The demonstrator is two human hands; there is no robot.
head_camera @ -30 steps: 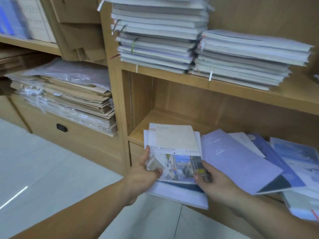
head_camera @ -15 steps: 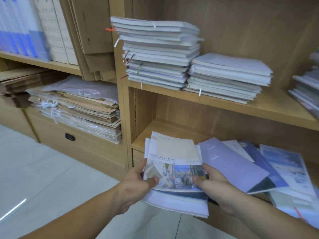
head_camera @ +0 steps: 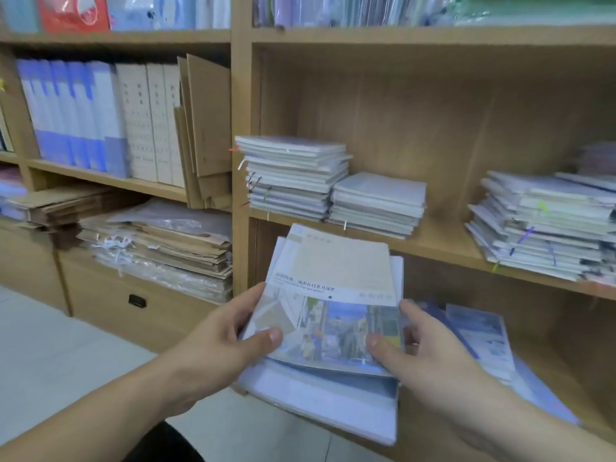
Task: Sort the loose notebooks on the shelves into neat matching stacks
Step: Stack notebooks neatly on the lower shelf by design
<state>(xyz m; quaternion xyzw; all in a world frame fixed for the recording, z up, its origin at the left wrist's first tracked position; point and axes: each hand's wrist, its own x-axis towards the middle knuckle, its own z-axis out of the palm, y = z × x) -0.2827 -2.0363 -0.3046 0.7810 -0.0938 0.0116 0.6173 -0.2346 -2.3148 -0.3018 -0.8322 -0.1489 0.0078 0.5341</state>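
A small bundle of notebooks [head_camera: 336,281], its top cover beige above a street photo, is raised in front of the lower shelf. My left hand [head_camera: 216,348] grips its left edge with the thumb on the cover. My right hand [head_camera: 423,358] holds its right edge the same way. Under the bundle a pale blue notebook [head_camera: 320,401] hangs over the lower shelf's front. Loose blue notebooks [head_camera: 480,335] lie spread on that shelf to the right. The middle shelf carries a tall stack [head_camera: 293,178], a shorter stack [head_camera: 376,205] and an untidy stack [head_camera: 546,225].
Left bay: upright blue and beige file boxes [head_camera: 100,118], leaning cardboard folders [head_camera: 206,128], and flat piles of brown paper bags [head_camera: 160,248] above a drawer [head_camera: 136,301]. Packaged stationery fills the top shelf [head_camera: 400,35]. A pale tiled floor [head_camera: 60,358] lies below.
Both hands have lifted the photo-cover bundle up off the lower shelf toward the middle shelf. The view has tilted upward, showing the top shelf and more of the right-hand stack.
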